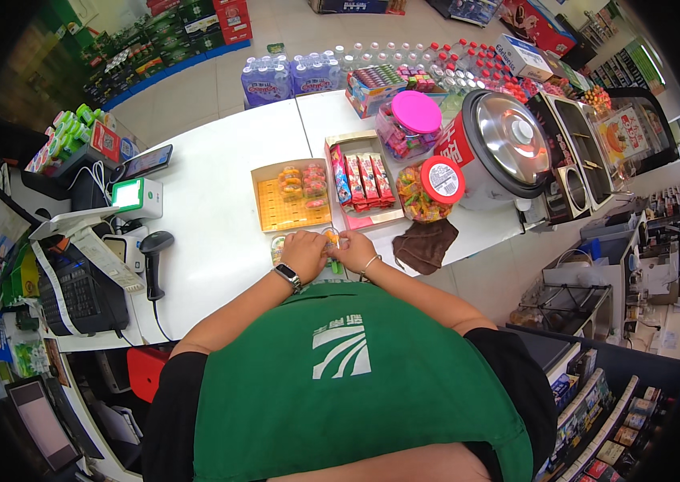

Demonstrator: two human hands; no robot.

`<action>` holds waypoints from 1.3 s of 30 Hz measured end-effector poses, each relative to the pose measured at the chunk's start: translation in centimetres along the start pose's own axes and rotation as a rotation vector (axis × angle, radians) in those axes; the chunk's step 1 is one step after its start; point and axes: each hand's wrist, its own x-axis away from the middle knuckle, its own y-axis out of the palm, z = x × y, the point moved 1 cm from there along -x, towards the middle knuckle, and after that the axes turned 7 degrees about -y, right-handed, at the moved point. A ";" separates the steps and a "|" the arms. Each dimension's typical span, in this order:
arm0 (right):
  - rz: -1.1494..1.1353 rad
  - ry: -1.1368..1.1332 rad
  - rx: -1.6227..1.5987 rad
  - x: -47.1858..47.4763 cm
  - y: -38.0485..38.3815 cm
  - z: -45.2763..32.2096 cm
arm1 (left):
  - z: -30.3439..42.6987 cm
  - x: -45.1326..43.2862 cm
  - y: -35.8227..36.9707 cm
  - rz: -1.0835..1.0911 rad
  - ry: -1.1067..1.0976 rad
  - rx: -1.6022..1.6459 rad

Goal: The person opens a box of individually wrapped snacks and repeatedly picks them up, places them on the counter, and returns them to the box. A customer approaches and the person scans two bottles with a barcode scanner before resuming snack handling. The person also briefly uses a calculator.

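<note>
My left hand (305,254) and my right hand (356,250) meet at the counter's near edge, holding a small clear package with orange contents (332,237) between their fingertips. My fingers hide part of it. Beside my left hand, and partly covered by it, lies another clear package (278,248). Just beyond stands an open cardboard box (273,202) with a yellow base, holding rows of small orange and red packages (314,181) on its right side. To its right is a box (370,220) of red-wrapped snack packets (370,181).
At right are a red-lidded candy jar (427,202), a pink-lidded jar (409,132), a large cooker (499,150) and a brown cloth (427,246). A barcode scanner (155,259), payment device (138,197) and keyboard (81,289) occupy the left. Packs of bottles (267,81) line the far edge.
</note>
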 end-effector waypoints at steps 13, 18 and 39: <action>-0.114 -0.068 -0.610 -3.4 -1.3 -2.7 | -3.7 -1.0 -1.8 0.177 -0.347 0.834; 0.004 -0.202 -0.458 -4.0 -1.6 -6.5 | -5.4 -1.2 -2.9 0.216 -0.431 0.978; 0.236 -0.731 0.042 -7.6 -0.3 -7.5 | -8.3 -3.1 -1.9 0.350 -0.479 0.872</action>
